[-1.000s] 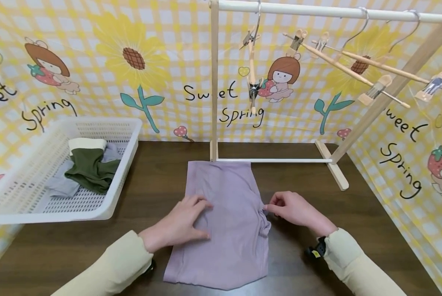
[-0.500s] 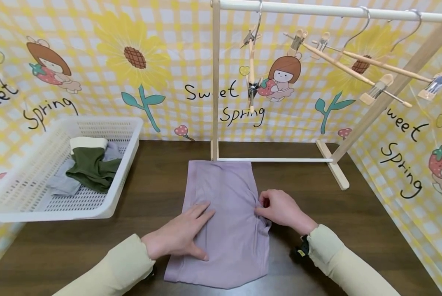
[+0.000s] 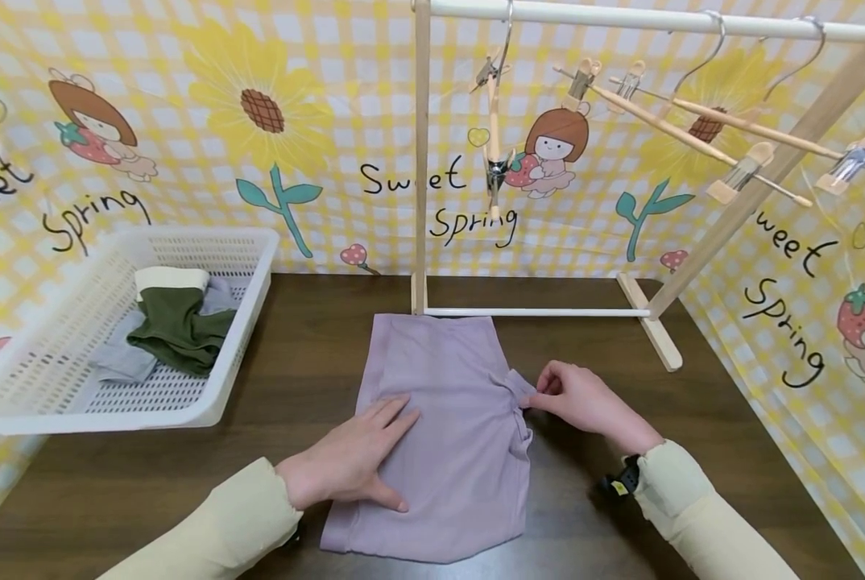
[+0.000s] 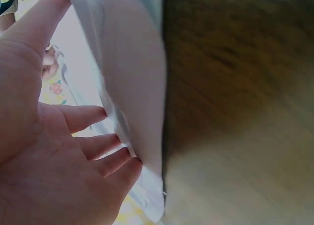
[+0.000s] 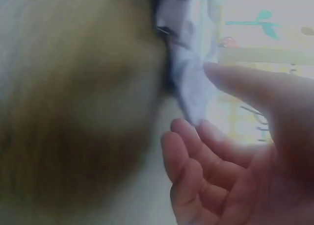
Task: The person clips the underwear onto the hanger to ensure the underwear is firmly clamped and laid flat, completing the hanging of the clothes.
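A pair of lavender shorts [image 3: 440, 451] lies spread on the brown table, its right edge bunched in folds. My left hand [image 3: 360, 463] rests on the left part of the cloth, fingers spread and fairly straight; in the left wrist view the fingertips of the left hand [image 4: 73, 151] touch the fabric [image 4: 132, 78]. At the right edge my right hand [image 3: 585, 403] pinches a small flap of the shorts between thumb and fingers. The right wrist view shows this cloth [image 5: 189, 78] between the thumb and fingertips of the right hand [image 5: 230, 161].
A white plastic basket [image 3: 247, 346] at left holds a dark green garment [image 3: 179, 326] and grey cloth [image 3: 124, 354]. Behind the shorts stands a wooden rack [image 3: 421, 177], with a clip hanger [image 3: 493, 121] and two more clip hangers on its white top rail [image 3: 614, 18]. A patterned yellow backdrop [image 3: 309, 209] surrounds the table.
My right hand moved left over the edge of the shorts, then back right, drawing out a flap of cloth. My left hand shifted slightly nearer and flattened on the fabric.
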{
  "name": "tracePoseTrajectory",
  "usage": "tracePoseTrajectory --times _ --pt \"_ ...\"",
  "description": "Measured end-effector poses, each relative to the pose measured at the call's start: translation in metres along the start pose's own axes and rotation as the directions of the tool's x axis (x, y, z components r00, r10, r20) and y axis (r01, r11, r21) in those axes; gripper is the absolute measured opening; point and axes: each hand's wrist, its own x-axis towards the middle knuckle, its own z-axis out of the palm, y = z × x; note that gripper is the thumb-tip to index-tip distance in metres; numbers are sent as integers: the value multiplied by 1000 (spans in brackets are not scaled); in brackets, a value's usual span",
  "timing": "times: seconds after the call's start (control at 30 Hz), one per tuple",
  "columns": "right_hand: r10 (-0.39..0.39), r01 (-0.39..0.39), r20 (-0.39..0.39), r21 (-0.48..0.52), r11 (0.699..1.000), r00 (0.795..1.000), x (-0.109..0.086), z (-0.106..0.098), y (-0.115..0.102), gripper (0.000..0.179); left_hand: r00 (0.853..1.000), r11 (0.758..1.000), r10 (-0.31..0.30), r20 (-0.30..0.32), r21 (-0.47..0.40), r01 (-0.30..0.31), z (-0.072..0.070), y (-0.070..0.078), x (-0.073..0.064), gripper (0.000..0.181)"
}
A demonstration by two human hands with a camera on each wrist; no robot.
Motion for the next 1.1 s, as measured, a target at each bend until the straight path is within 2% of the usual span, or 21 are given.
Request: tracePoseTrajectory --times 0.1,0.2,0.27,0.37,0.43,0.5,0.57,0.67,0.73,0.77,0.83,0.87,0.9,1.0,1.03,1.1 --pt "-38 41 65 -32 999 997 -11 -2 -6 32 998 999 37 -49 -4 -38 0 7 2 98" --pt "-119 123 124 -26 992 985 -19 8 -11 30 993 994 101 -67 -31 -103 0 18 0 77" --pt "-173 175 116 -7 985 978 -22 17 -15 26 991 989 131 -26 -69 -133 -1 24 -2 65" --pt "-230 228 36 53 972 973 -23 28 -20 20 990 987 129 62 -102 -122 -3 30 -5 55" --pt "-225 224 -7 122 967 974 -23 31 -22 20 989 988 113 99 -115 -101 -4 31 -6 55" --pt "-191 184 1 258 948 982 -22 32 -22 18 989 990 100 112 -115 -87 -5 30 -6 56" --pt "-136 99 55 429 898 989 -22 33 -21 14 988 989 98 119 -120 -83 -4 30 -6 57" --pt "-50 -48 140 622 781 989 -21 36 -17 18 988 989 103 118 -122 -89 -3 29 -7 58" --pt "-4 -119 169 710 694 986 -20 39 -16 26 988 989 107 115 -119 -93 -3 29 -7 60" --pt "16 -139 172 737 662 985 -21 41 -15 31 988 989 109 113 -117 -95 -3 29 -7 60" --pt "31 -145 161 769 623 986 -21 44 -16 41 988 989 109 109 -111 -96 -3 29 -7 61" --pt "27 -135 151 770 623 988 -21 46 -16 47 988 989 110 105 -107 -99 -3 29 -7 62" --pt "15 -109 130 751 651 991 -22 48 -16 52 988 990 111 103 -102 -100 -3 29 -7 63" --pt "-27 -19 67 603 797 997 -24 50 -17 64 987 989 117 112 -99 -106 -2 30 -7 62" --pt "-42 5 57 538 843 997 -25 49 -18 62 986 989 119 118 -100 -108 -1 30 -8 61" --pt "-75 53 44 381 923 996 -29 43 -19 47 984 989 121 131 -102 -108 -1 32 -9 60"
